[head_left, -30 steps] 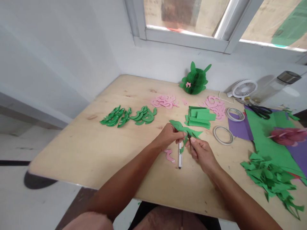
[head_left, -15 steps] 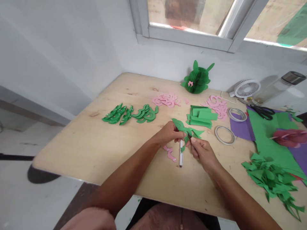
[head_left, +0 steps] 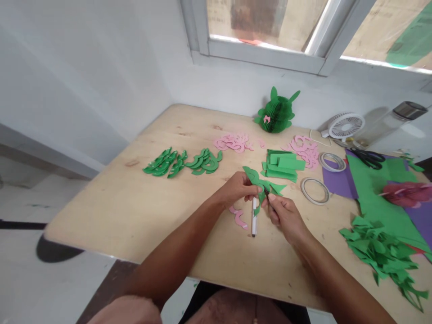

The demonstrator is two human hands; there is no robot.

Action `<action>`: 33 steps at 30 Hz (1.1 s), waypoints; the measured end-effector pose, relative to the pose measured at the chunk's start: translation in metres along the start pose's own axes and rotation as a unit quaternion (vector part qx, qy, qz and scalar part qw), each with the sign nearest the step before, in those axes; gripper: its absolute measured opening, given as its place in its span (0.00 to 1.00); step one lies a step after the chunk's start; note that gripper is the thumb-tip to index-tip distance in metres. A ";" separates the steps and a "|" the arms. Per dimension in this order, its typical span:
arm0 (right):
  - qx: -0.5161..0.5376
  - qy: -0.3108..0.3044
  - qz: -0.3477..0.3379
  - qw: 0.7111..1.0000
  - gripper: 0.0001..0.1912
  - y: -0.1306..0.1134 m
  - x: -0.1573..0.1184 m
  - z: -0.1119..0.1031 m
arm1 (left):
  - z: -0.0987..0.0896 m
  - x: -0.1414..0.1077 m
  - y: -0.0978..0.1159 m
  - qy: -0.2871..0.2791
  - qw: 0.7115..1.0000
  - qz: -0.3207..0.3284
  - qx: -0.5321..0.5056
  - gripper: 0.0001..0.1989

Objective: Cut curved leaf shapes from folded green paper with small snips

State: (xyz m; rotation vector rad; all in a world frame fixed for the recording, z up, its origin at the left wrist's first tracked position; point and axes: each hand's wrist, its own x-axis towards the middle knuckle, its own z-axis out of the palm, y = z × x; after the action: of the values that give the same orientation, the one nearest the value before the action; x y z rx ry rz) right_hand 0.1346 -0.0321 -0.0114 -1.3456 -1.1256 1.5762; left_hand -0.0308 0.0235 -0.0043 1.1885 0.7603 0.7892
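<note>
Pinching green paper (head_left: 251,175), left hand (head_left: 240,186); right hand (head_left: 285,213) pinching dark tool (head_left: 267,192) (mostly hidden); paper between both hands.

A plain white wall (head_left: 222,85) meets a pale grey-white panelled wall (head_left: 101,67) at the corner behind a light wooden table (head_left: 151,211) with rounded corners and dark knots. Above the table, a grey-framed window (head_left: 263,51) shows brownish boards; bright light lines its lower edge. The whitish floor (head_left: 30,193) shows at left.
</note>
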 end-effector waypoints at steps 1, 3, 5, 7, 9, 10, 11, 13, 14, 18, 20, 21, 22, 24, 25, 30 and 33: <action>0.005 0.006 0.002 1.000 0.23 0.000 0.000 0.000 | 0.001 0.001 -0.001 0.007 1.000 0.000 -0.007 0.11; 0.015 0.013 0.004 1.000 0.23 0.002 0.001 0.000 | 0.004 0.002 -0.003 0.029 0.999 0.003 -0.025 0.10; 0.022 0.016 0.000 1.000 0.23 0.003 0.002 0.001 | 0.006 0.002 -0.004 0.054 0.998 0.007 -0.042 0.10; 0.027 0.020 -0.003 0.999 0.23 0.005 0.002 0.001 | 0.008 0.002 -0.004 0.070 0.996 0.008 -0.054 0.10; 0.027 0.025 -0.003 0.999 0.23 0.006 0.002 0.002 | 0.010 0.001 -0.003 0.079 0.995 0.007 -0.058 0.10; 0.027 0.028 -0.002 0.999 0.23 0.006 0.002 0.002 | 0.011 0.001 -0.003 0.083 0.995 0.006 -0.057 0.10; 0.028 0.030 -0.002 0.999 0.23 0.006 0.002 0.002 | 0.012 0.001 -0.003 0.087 0.995 0.006 -0.055 0.09; 0.030 0.031 -0.002 0.999 0.23 0.006 0.002 0.002 | 0.014 0.001 -0.004 0.099 0.994 0.005 -0.050 0.09; 0.030 0.031 -0.001 0.999 0.23 0.006 0.002 0.002 | 0.014 0.001 -0.005 0.104 0.993 0.004 -0.049 0.10; 0.028 0.033 -0.001 0.999 0.24 0.006 0.002 0.003 | 0.015 0.002 -0.006 0.109 0.993 0.003 -0.054 0.10; 0.029 0.032 -0.003 0.999 0.23 0.007 0.002 0.003 | 0.015 0.002 -0.005 0.109 0.993 0.005 -0.052 0.10; 0.029 0.031 -0.004 0.999 0.23 0.007 0.003 0.003 | 0.015 0.001 -0.004 0.109 0.993 0.005 -0.049 0.10; 0.029 0.032 -0.005 0.999 0.23 0.007 0.003 0.003 | 0.014 0.001 -0.003 0.108 0.993 0.005 -0.046 0.10; 0.028 0.033 -0.006 0.999 0.23 0.008 0.003 0.002 | 0.014 0.000 -0.001 0.107 0.993 0.002 -0.039 0.10; 0.028 0.033 -0.006 0.999 0.22 0.009 0.004 0.002 | 0.014 -0.001 0.000 0.107 0.994 0.001 -0.036 0.10; 0.025 0.023 -0.009 0.999 0.23 0.008 0.003 0.002 | 0.015 -0.002 0.001 0.107 0.994 0.001 -0.027 0.09; 0.024 0.019 -0.012 0.999 0.23 0.008 0.003 0.002 | 0.015 -0.001 0.000 0.102 0.994 0.000 -0.030 0.09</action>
State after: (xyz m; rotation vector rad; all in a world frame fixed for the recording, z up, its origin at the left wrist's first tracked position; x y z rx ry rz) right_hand 0.1323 -0.0324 -0.0198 -1.3216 -1.0701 1.5450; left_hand -0.0187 0.0153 -0.0015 1.0641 0.8970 0.9378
